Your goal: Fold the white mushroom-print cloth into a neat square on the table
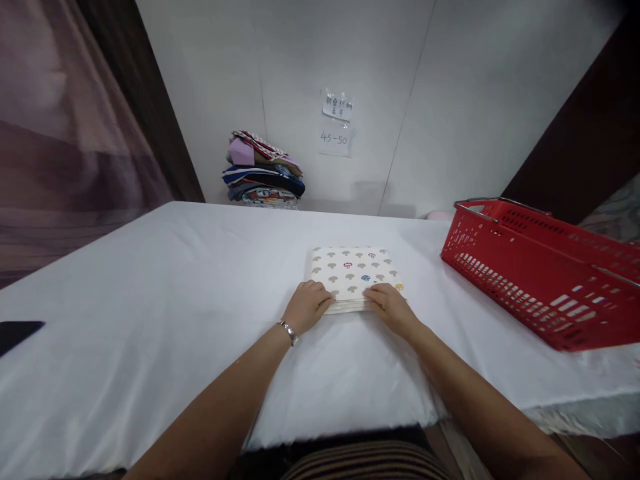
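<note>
A folded white cloth printed with grey mushrooms, and a few in red, blue and yellow, lies flat on the table in front of me. Several layers show along its near edge. My left hand pinches the near left corner, with a bracelet at the wrist. At the near right side, my right hand grips the same edge between thumb and fingers. Both hands are closed on the cloth.
A white sheet covers the table. On the right stands a red plastic basket. A stack of folded fabrics sits by the back wall, left of paper signs. A dark flat object lies at the left edge.
</note>
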Tool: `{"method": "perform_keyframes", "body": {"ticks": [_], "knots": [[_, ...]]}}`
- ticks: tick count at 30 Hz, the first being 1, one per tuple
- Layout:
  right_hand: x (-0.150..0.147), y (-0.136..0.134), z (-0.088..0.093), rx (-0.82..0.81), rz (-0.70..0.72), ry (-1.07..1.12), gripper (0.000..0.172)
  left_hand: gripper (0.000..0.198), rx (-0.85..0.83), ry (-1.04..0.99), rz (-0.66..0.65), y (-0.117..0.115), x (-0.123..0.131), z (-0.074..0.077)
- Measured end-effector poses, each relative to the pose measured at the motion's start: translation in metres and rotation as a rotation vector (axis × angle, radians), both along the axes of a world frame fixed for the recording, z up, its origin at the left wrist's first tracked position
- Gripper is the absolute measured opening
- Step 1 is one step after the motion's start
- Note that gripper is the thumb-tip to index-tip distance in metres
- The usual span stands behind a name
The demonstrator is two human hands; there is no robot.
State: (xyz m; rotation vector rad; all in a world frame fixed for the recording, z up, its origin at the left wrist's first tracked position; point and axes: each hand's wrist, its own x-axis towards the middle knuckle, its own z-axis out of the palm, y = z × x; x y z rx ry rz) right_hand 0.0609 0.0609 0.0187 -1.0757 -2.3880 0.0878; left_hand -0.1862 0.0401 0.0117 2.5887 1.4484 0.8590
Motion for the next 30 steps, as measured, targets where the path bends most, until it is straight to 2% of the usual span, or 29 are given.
{"method": "perform_keyframes", "body": {"ticks": [4,12,17,24,30], "knots": [[-0.003,0.004,-0.006,-0.008,0.007,0.034,0.022,0.027,-0.001,-0.022,0.014,0.001,0.0,-0.001],[-0.006,0.004,-0.021,-0.032,-0.032,0.27,0.02,0.013,0.061,-0.061,-0.04,-0.001,0.003,-0.003],[-0.005,0.003,-0.025,-0.027,-0.013,0.325,0.019,0.006,0.055,-0.036,-0.036,-0.001,0.004,-0.001],[-0.003,0.003,-0.026,0.033,0.018,0.296,0.02,0.016,0.092,-0.024,-0.013,-0.001,0.003,-0.002],[-0.003,0.003,-0.025,0.041,0.037,0.288,0.02,0.022,0.098,0.002,-0.054,-0.002,0.003,-0.002]]}}
